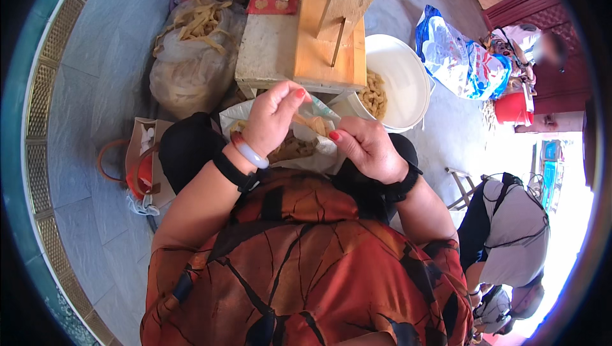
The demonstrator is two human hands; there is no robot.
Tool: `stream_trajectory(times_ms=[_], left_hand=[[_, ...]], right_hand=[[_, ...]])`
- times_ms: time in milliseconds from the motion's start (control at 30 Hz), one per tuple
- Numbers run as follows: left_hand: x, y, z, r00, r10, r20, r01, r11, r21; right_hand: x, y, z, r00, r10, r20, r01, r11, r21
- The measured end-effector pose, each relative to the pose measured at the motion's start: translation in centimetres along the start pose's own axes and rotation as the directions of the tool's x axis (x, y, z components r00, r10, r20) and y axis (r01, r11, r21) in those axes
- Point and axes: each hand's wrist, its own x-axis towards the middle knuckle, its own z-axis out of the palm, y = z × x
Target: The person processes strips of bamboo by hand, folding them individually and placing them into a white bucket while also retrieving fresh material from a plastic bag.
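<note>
My left hand [275, 116] is raised over my lap with thumb and fingers pinched together. My right hand [368, 150] is curled into a fist a little lower, to its right. Between them runs a soft tan strip [313, 124]; both hands seem closed on it, though its ends are hidden by the fingers. Below, a white plastic bag [330, 159] lies open between my knees, holding small tan pieces [294, 147]. Beyond my hands, a wooden board with an upright block [330, 35] and a thin slanted rod rests on a low worn table [267, 45].
A white bucket [406, 78] with tan pieces [373, 95] stands right of the table. At left are a stuffed plastic bag [186, 78] topped with tan strips and a handled tote [165, 131]. A blue-white sack [459, 59], a red bucket [514, 107] and people [516, 226] are at right.
</note>
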Motion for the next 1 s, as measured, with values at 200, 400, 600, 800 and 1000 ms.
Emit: stream_trajectory(times_ms=[200, 400, 600, 800, 1000], left_hand=[[0.6, 0.8, 1.3, 0.973, 0.232, 0.007, -0.227, 0.944, 0.240], [1.8, 1.6, 1.5, 0.978, 0.209, 0.024, -0.210, 0.958, 0.197], [3.8, 1.0, -1.2, 0.932, -0.162, 0.325, 0.202, 0.975, -0.095], [7.7, 0.9, -1.2, 0.989, -0.086, 0.117, 0.068, 0.987, 0.149], [11.5, -1.7, -0.3, 0.980, 0.108, -0.167, -0.022, 0.893, 0.450]], right_hand=[[0.3, 2.0, 0.0, 0.953, -0.094, -0.287, 0.104, 0.994, 0.019], [1.0, 0.1, -1.6, 0.999, -0.015, -0.031, 0.013, 0.997, -0.074], [2.2, 2.5, -2.3, 0.946, -0.143, -0.291, 0.108, 0.985, -0.134], [5.7, 4.5, -4.1, 0.910, -0.050, -0.412, -0.001, 0.993, -0.121], [9.6, 8.0, -4.4, 0.902, -0.090, -0.422, -0.076, 0.930, -0.360]])
